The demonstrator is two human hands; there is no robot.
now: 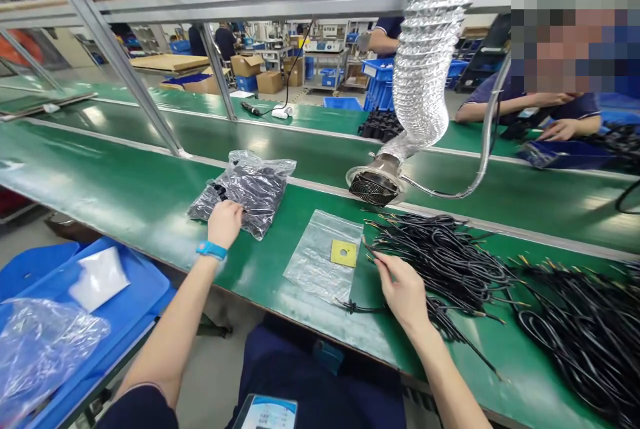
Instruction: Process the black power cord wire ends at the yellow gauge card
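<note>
My left hand [225, 224], with a blue band at its wrist, reaches onto a clear plastic bag [255, 192] full of small black parts. Its fingers are curled at the bag's near side; what lies between them is hidden. My right hand [404, 288] pinches the end of a black cable [369, 248] between thumb and fingers. Between my hands a flat clear zip bag [313, 259] lies on the bench, with a square yellow plate [343, 253] that has a round hole. Just beyond my right hand spreads a bundle of black cables [445, 252] with bare coloured wire ends.
Another heap of black cables [590, 329] covers the right of the green bench [125, 179]. A silver duct [425, 62] with a round fan [375, 186] hangs low ahead. Blue trays [145, 282] stand at left. Across the bench a co-worker's hands [557, 126] handle dark parts.
</note>
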